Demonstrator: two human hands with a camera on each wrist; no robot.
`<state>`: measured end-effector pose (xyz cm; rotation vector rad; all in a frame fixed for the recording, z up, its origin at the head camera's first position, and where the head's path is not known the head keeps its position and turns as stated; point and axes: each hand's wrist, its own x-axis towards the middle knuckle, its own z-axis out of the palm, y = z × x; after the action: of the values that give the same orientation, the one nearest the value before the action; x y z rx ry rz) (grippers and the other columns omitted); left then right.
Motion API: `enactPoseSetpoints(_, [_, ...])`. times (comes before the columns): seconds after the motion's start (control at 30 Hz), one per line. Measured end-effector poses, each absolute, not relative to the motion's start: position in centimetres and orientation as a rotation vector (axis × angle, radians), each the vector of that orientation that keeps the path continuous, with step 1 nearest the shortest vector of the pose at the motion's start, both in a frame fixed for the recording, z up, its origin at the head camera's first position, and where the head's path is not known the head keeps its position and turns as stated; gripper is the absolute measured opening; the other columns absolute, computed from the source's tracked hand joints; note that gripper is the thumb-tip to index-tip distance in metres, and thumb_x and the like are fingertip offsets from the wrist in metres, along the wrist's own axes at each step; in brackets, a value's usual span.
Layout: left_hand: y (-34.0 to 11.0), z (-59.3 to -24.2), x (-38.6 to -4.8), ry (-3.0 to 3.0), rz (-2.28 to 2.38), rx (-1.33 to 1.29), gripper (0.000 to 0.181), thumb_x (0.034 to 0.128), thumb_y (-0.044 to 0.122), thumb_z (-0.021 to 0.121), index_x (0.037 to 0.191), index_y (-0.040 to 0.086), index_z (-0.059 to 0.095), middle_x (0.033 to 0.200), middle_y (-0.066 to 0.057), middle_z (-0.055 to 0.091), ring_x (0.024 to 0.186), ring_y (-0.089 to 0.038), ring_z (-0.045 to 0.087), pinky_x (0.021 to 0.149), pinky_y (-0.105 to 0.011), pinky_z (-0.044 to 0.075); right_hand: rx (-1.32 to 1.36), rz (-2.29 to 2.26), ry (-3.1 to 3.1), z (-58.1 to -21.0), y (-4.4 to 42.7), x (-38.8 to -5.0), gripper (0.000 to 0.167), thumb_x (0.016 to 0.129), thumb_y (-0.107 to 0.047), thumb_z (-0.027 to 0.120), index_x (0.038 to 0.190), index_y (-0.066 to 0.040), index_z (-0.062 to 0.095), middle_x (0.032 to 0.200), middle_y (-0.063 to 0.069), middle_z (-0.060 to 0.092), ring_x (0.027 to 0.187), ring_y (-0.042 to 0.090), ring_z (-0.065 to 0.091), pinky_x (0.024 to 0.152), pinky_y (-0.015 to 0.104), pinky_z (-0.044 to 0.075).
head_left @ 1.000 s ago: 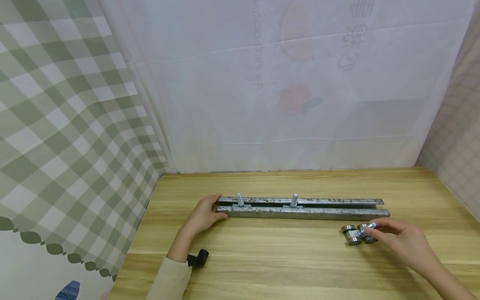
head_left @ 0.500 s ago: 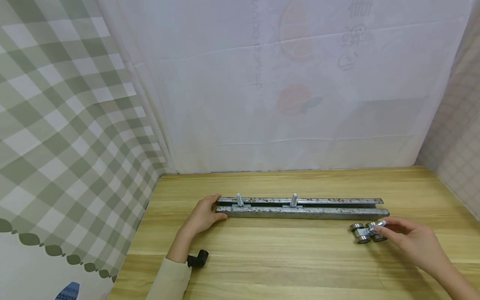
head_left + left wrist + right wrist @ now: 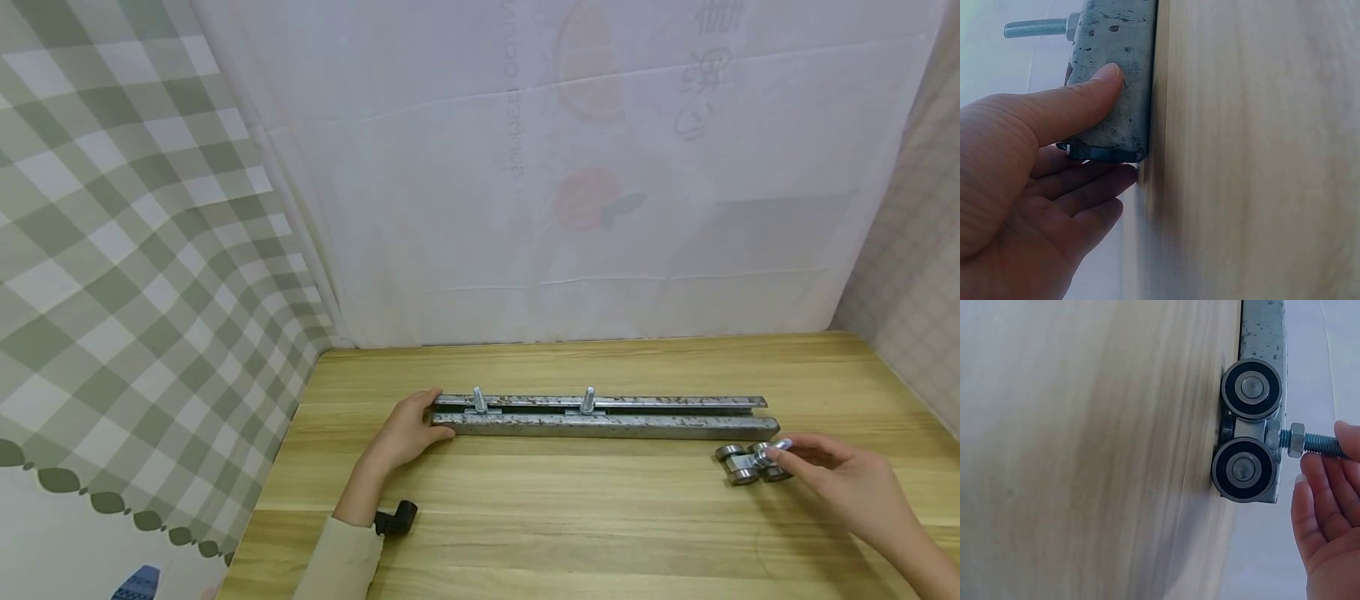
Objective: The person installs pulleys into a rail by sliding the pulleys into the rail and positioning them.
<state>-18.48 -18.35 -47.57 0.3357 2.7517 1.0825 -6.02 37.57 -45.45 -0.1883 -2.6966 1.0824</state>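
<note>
A long, worn C-shaped steel rail point(image 3: 607, 427) lies on the table with its slot facing up. Two bolts point(image 3: 480, 400) on carriers stand in the slot, one left of centre, one near the middle. My left hand point(image 3: 405, 432) grips the rail's left end; in the left wrist view the thumb presses its side, fingers at the end and behind. My right hand point(image 3: 851, 479) pinches the threaded bolt point(image 3: 1322, 444) of a four-wheeled roller trolley point(image 3: 742, 465), just in front of the rail's right end. Its wheels point(image 3: 1243, 470) are at or near the tabletop.
The wooden table point(image 3: 570, 533) ends at a white printed cloth point(image 3: 525, 208) behind. Checked cloth point(image 3: 150, 217) hangs at the left. A black angled piece point(image 3: 397, 518) sits beside the left wrist.
My right hand has moved the roller trolley to the right along the front of the rail, towards its right end. The left hand and the rail have stayed put.
</note>
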Motion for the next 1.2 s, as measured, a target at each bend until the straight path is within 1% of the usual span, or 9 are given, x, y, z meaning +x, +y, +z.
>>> enactPoseSetpoints(0.17, [-18.4,-47.6,-18.4,2.752,1.084,0.325,0.08,0.0905,0.022,0.085,0.155,-0.003,0.046,0.157,-0.022,0.048,0.148,-0.04,0.041,0.12,-0.055,0.037,-0.136,1.084,-2.655,-45.9,38.0,-5.9,0.037,0.091,-0.02,0.085,0.11,0.009,0.074,0.09,-0.037,0.064,0.078,-0.02,0.057,0.058,0.007,0.048])
enactPoseSetpoints(0.33, [-18.3,-47.4,-18.3,2.75,1.086,0.318,0.079,0.0911,0.022,0.085,0.155,-0.003,0.046,0.157,-0.023,0.048,0.148,-0.041,0.041,0.12,-0.055,0.037,-0.123,1.014,-2.656,-46.0,38.4,-5.9,0.037,0.092,-0.02,0.084,0.112,0.009,0.074,0.09,-0.039,0.06,0.077,-0.022,0.054,0.056,0.007,0.046])
enactPoseSetpoints(0.53, [-18.3,-47.5,-18.3,2.75,1.088,0.331,0.079,0.0913,0.022,0.085,0.155,-0.003,0.046,0.156,-0.023,0.049,0.147,-0.041,0.042,0.119,-0.055,0.038,-0.142,0.945,-2.696,-45.7,39.2,-6.0,0.038,0.095,-0.023,0.081,0.113,0.01,0.073,0.089,-0.039,0.059,0.076,-0.023,0.049,0.054,0.009,0.045])
enactPoseSetpoints(0.63, [-18.3,-47.5,-18.3,2.743,1.096,0.325,0.079,0.0915,0.023,0.084,0.156,-0.002,0.046,0.157,-0.022,0.048,0.147,-0.041,0.042,0.12,-0.055,0.038,-0.137,0.94,-2.698,-45.7,39.6,-6.1,0.037,0.097,-0.022,0.079,0.114,0.01,0.073,0.09,-0.042,0.054,0.077,-0.025,0.048,0.054,0.009,0.044])
enactPoseSetpoints(0.83, [-18.4,-47.5,-18.4,2.741,1.091,0.325,0.079,0.092,0.023,0.084,0.156,-0.002,0.045,0.157,-0.022,0.048,0.148,-0.04,0.041,0.12,-0.055,0.037,-0.122,0.91,-2.642,-45.2,40.0,-6.3,0.028,0.094,-0.012,0.08,0.108,0.012,0.073,0.086,-0.044,0.054,0.075,-0.028,0.046,0.055,0.004,0.042])
enactPoseSetpoints(1.0, [-18.3,-47.5,-18.5,2.736,1.1,0.327,0.079,0.0921,0.023,0.084,0.156,-0.002,0.045,0.157,-0.022,0.047,0.148,-0.04,0.04,0.121,-0.055,0.036,-0.166,0.918,-2.638,-44.9,40.5,-6.5,0.03,0.094,-0.012,0.08,0.106,0.014,0.072,0.083,-0.046,0.052,0.073,-0.027,0.046,0.054,0.005,0.041])
enactPoseSetpoints(1.13, [-18.4,-47.6,-18.5,2.737,1.104,0.334,0.079,0.0919,0.023,0.084,0.156,-0.003,0.045,0.157,-0.023,0.048,0.148,-0.04,0.041,0.121,-0.055,0.036,-0.153,0.92,-2.637,-44.9,40.9,-6.7,0.027,0.093,-0.009,0.081,0.103,0.014,0.072,0.08,-0.042,0.055,0.071,-0.023,0.048,0.053,0.007,0.041])
enactPoseSetpoints(1.2, [-18.4,-47.6,-18.5,2.738,1.106,0.339,0.079,0.0917,0.022,0.084,0.155,-0.003,0.045,0.156,-0.023,0.048,0.147,-0.04,0.041,0.121,-0.055,0.036,-0.163,0.903,-2.653,-44.8,41.0,-6.8,0.027,0.094,-0.01,0.08,0.103,0.014,0.072,0.078,-0.037,0.06,0.07,-0.022,0.048,0.053,0.008,0.041])
